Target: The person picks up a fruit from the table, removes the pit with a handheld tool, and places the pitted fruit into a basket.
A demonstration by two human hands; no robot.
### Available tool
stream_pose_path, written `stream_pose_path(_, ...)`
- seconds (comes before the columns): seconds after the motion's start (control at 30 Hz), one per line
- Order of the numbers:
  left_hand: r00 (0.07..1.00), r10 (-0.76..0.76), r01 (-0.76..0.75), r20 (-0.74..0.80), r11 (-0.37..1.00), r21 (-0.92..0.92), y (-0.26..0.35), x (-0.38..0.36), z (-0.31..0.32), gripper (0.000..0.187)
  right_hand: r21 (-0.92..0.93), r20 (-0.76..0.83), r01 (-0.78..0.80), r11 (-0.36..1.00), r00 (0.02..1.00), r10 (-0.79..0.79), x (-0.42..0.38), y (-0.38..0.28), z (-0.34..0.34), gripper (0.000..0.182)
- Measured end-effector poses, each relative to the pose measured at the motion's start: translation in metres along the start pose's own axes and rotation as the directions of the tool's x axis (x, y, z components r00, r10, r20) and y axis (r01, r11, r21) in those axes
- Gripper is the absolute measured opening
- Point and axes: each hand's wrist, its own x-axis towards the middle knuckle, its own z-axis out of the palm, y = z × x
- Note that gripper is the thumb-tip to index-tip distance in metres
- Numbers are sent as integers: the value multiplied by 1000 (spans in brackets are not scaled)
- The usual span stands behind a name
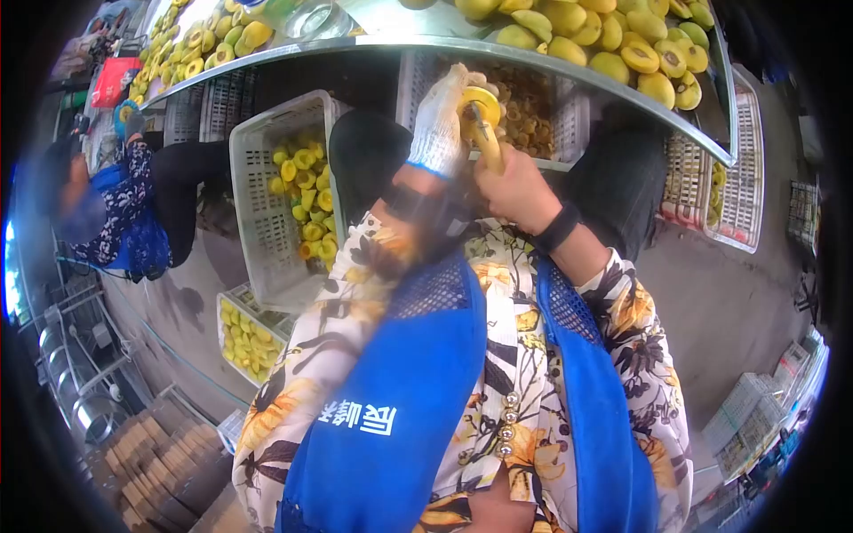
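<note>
My left hand wears a white knit glove and grips a round yellow fruit, held up just below the table edge. My right hand is bare with a black band at the wrist. It is closed around the yellow handle of a small tool, whose tip is pushed into the fruit. Both hands meet over my lap, above my blue apron and flowered sleeves.
A metal table carries several halved yellow fruits. Under it stand a white crate of yellow fruit, a crate of brownish scraps and another small crate. A person in a blue apron sits at left. Empty crates stand right.
</note>
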Motion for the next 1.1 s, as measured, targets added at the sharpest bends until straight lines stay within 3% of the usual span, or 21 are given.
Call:
stream_pose_path(0.1,989,-141,140,35,990,29,6,2,-13,39,-52,-18,43,998,999,-44,-1,6,9,9)
stream_pose_path(0.2,971,-229,229,65,973,8,7,8,-19,40,-306,-126,236,922,950,-285,2,19,17,10)
stream_pose_path(0.3,982,-186,185,28,982,29,3,5,-18,39,-137,-21,29,990,999,-32,-3,7,11,11)
stream_pose_path(0.4,997,-72,71,23,996,59,-4,9,-19,38,-32,29,-65,997,997,66,-10,-10,9,11)
stream_pose_path(0.43,988,-142,138,58,989,54,0,7,-17,37,-153,-33,99,983,994,-105,-7,0,10,11)
stream_pose_path(0.5,952,-276,271,132,961,56,9,6,-11,36,-397,-83,386,833,889,-451,-1,23,13,11)
stream_pose_path(0.6,981,-180,174,65,980,97,6,4,-9,35,-210,-57,107,972,991,-121,-3,18,11,11)
stream_pose_path(0.7,998,62,-64,16,971,230,2,2,-9,33,28,64,-163,986,985,161,-6,2,8,10)
stream_pose_path(0.73,987,161,-157,10,946,284,1,2,-10,32,80,79,-168,983,984,162,-6,2,8,10)
stream_pose_path(0.8,992,121,-128,43,949,289,3,3,-13,30,183,108,-179,967,981,161,-7,3,7,10)
stream_pose_path(0.9,997,74,-81,32,949,305,1,5,-16,29,24,9,-142,990,990,142,-6,-4,15,11)
stream_pose_path(1.0,989,150,-138,3,901,412,5,1,-11,31,201,123,-288,936,956,267,-5,2,6,13)
stream_pose_path(1.1,979,204,-180,2,859,480,4,2,-10,32,408,282,-363,838,923,262,-6,3,-2,14)
